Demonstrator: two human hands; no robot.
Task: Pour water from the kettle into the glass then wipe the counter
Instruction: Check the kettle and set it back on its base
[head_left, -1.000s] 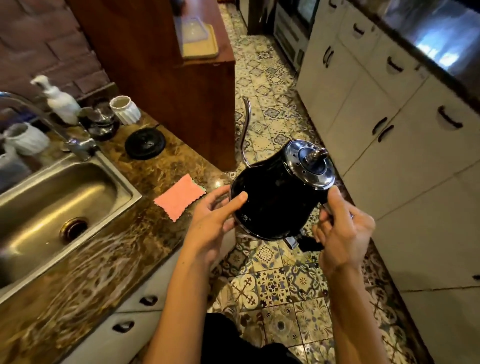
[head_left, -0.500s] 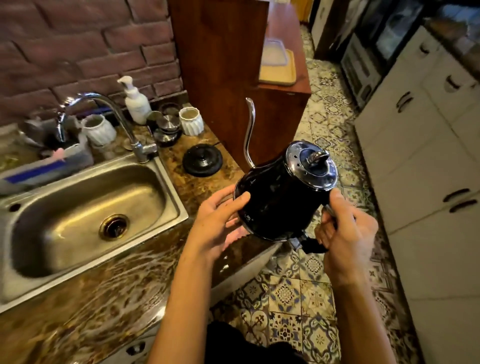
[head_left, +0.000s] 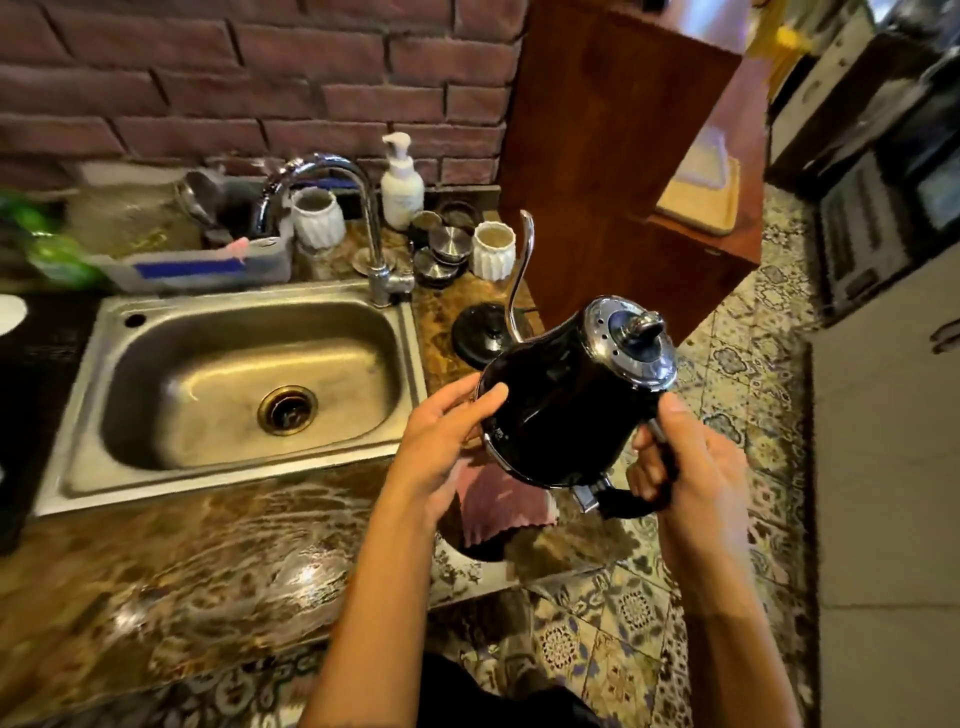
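A black gooseneck kettle (head_left: 563, 410) with a chrome lid is held in the air over the right end of the brown marble counter (head_left: 218, 566), tilted left. My right hand (head_left: 685, 467) grips its black handle. My left hand (head_left: 441, 441) presses against the kettle's lower side, fingers spread. The thin spout (head_left: 521, 275) rises upright. A pink cloth (head_left: 498, 506) lies on the counter beneath the kettle, partly hidden by my left hand. The kettle's round black base (head_left: 480, 335) sits behind it. I see no glass.
A steel sink (head_left: 244, 387) with a chrome tap (head_left: 358, 218) fills the counter's left. Behind it stand a soap pump bottle (head_left: 401, 184), two white ribbed cups (head_left: 492, 250), small metal lids and a sponge tray. A wooden cabinet (head_left: 613, 156) rises at the right; white drawers flank the tiled floor.
My view has swung left toward the sink and brick wall. The kettle, held by both hands, has moved over the counter's right end and now covers part of the pink cloth.
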